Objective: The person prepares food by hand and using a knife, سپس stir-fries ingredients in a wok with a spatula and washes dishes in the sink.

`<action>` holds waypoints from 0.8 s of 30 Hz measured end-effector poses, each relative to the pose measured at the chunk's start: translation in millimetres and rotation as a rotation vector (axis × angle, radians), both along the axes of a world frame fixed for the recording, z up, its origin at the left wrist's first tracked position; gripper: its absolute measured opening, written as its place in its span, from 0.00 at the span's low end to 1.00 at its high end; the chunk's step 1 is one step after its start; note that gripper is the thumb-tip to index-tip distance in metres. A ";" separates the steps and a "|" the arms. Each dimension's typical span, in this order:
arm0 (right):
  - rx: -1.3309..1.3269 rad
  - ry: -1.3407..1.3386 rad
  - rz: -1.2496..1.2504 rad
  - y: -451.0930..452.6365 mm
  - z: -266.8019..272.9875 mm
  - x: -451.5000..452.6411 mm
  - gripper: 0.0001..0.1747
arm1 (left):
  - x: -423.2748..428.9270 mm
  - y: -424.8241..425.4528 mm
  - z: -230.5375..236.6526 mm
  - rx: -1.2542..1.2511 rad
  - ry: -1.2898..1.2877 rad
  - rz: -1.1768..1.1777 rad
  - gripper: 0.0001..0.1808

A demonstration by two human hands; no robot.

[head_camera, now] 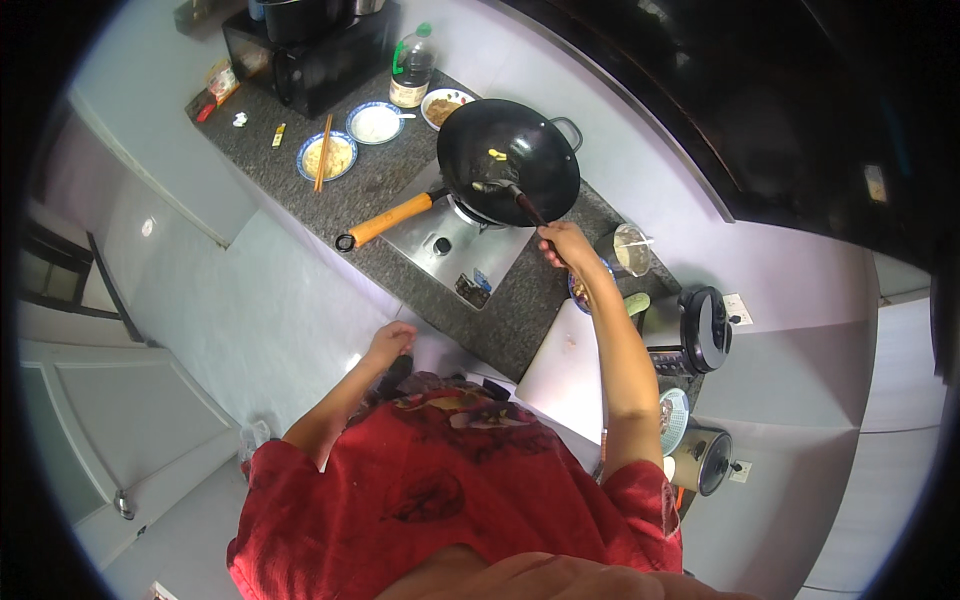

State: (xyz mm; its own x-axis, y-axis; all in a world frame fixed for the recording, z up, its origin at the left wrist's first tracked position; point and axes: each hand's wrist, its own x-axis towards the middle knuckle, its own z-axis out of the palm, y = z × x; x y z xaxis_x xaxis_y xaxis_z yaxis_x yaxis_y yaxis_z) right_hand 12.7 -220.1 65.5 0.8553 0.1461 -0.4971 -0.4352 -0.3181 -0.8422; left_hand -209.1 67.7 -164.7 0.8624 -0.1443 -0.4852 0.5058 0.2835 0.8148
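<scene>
My right hand (564, 246) grips the dark handle of a cooking spatula (529, 205), whose head rests inside a black wok (544, 139). Small yellow pieces (496, 154) lie on the wok's dark inner surface, with a bit more by the spatula's head. The wok sits on a steel gas stove (424, 244), its wooden handle (394, 219) pointing left over the counter. Low before my body, at the counter's front edge, my left hand (394, 340) hangs with curled fingers and nothing visible in it.
Left of the wok are a bowl with chopsticks (324, 154), a plate of white powder (375, 122), a bowl of brown food (441, 111) and an oil bottle (412, 67). A white cutting board (566, 356), metal cup (630, 249) and electric kettle (705, 330) stand right. A range hood (675, 90) overhangs.
</scene>
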 end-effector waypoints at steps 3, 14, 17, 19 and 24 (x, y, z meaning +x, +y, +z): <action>0.000 -0.073 0.021 -23.7 9.8 -22.9 0.08 | 13.9 -6.7 5.2 0.063 -0.061 -0.072 0.10; 0.162 -0.109 -0.137 -62.0 2.2 -82.7 0.07 | 34.4 -48.9 35.4 0.138 -0.077 -0.222 0.11; 0.361 -0.146 -0.203 -75.4 4.7 -101.9 0.08 | 38.3 -71.5 50.9 0.155 -0.087 -0.303 0.11; 0.512 -0.191 -0.211 -84.1 -2.8 -115.0 0.10 | 35.2 -86.8 61.9 0.171 -0.065 -0.376 0.12; 0.667 -0.173 -0.239 -114.2 -20.0 -166.7 0.07 | 40.9 -130.6 75.8 0.243 -0.034 -0.597 0.15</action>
